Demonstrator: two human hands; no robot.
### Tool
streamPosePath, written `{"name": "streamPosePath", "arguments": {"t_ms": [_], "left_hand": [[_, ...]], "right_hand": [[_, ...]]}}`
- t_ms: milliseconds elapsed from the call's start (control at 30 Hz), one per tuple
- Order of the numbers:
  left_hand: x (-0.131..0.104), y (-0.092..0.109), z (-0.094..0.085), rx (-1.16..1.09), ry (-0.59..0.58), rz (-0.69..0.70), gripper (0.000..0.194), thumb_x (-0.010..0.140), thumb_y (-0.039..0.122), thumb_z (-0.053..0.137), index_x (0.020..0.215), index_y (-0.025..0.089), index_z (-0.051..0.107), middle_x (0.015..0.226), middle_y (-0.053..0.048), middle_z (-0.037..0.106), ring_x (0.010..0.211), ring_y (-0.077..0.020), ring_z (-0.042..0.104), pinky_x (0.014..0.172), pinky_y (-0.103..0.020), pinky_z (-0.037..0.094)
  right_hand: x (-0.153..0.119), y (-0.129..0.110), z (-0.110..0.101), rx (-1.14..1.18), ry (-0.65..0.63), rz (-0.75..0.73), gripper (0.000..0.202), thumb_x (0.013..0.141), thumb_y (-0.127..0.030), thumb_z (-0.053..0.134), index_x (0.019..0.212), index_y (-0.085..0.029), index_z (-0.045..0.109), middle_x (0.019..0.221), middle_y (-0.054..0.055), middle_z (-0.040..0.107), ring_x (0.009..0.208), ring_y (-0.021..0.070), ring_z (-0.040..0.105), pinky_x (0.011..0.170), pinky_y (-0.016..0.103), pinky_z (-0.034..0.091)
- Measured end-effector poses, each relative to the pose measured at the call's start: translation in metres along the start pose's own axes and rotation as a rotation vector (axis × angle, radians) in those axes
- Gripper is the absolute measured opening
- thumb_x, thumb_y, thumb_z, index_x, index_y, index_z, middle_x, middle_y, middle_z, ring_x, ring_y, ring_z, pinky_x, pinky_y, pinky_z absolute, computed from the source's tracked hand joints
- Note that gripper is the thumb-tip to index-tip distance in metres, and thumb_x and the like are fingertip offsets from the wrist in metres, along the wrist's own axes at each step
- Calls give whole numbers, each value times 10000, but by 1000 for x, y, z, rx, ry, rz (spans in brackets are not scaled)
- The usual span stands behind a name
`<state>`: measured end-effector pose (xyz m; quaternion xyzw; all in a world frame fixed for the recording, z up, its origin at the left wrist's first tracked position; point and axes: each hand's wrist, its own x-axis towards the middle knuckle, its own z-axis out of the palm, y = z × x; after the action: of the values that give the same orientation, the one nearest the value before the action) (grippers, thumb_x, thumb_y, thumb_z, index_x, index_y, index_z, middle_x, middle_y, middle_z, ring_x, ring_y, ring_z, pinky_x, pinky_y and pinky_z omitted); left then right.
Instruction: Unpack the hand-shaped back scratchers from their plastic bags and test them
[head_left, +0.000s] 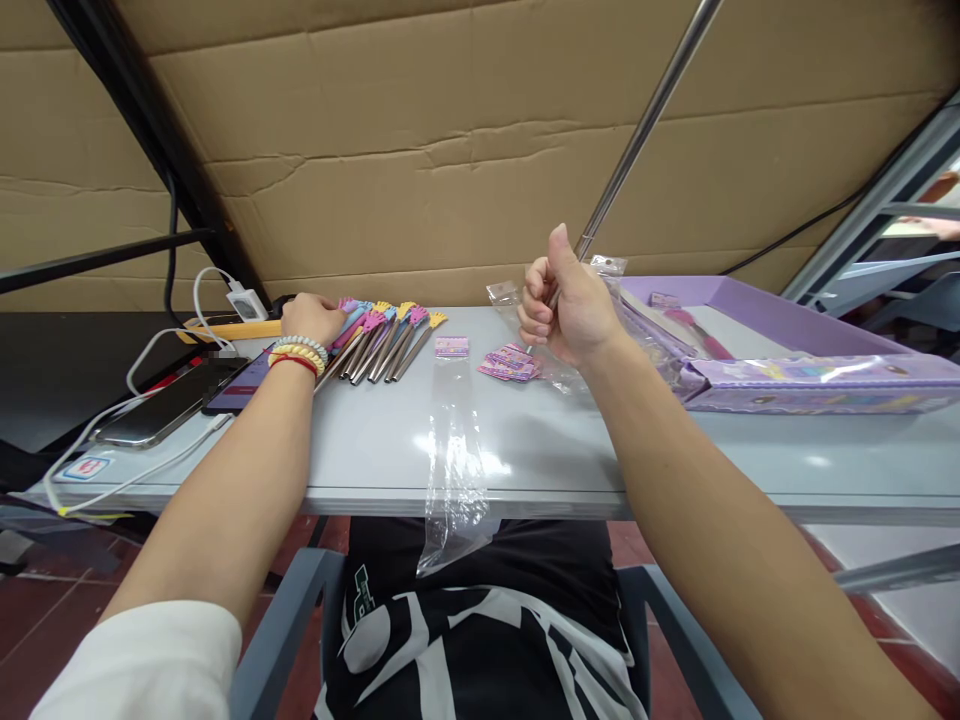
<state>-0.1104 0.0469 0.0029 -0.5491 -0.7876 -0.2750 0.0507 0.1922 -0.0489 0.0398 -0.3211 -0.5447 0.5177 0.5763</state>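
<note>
My right hand (pixel 570 300) is closed around a thin metal rod (pixel 646 125) that slants up to the right. Below it lie small pink and purple printed cards (pixel 511 362) and clear plastic bags. At the left end of a pile of metal sticks with colourful hand-shaped tips (pixel 390 340) is my left hand (pixel 313 322); its fingers are mostly hidden, so its hold cannot be made out. A clear plastic bag (pixel 454 450) with a pink printed header lies between my arms and hangs over the table's front edge.
An open purple box (pixel 817 385) with a pink item inside stands on the right of the table (pixel 540 455). Phones (pixel 169 402) and white cables lie at the left, near a white charger (pixel 247 302). Cardboard (pixel 420 150) rises behind the table.
</note>
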Motion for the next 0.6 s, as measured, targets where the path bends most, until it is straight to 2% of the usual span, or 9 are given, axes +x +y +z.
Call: {"name": "streamPosePath", "arguments": {"t_ms": [433,600], "left_hand": [[-1,0,-2,-67,27,-39,310,753,279,662,998,141,792,1048,-161,760,1082,-328,678,973,-399,521],[-3,3,-3,-93,52,-50,314,721,208,657,1001,143,783,1040,-154,761,1093,-333,673,980,-409,522]], "right_hand": [[0,0,0,-22,-15,2,641,770,-804,538,567,-225,355,385,-73,275,329,64,250,344,239,201],[0,0,1,-43,-43,16,650,765,-829,508,569,-229,352,389,-69,292,333,77,296,352,249,264]]}}
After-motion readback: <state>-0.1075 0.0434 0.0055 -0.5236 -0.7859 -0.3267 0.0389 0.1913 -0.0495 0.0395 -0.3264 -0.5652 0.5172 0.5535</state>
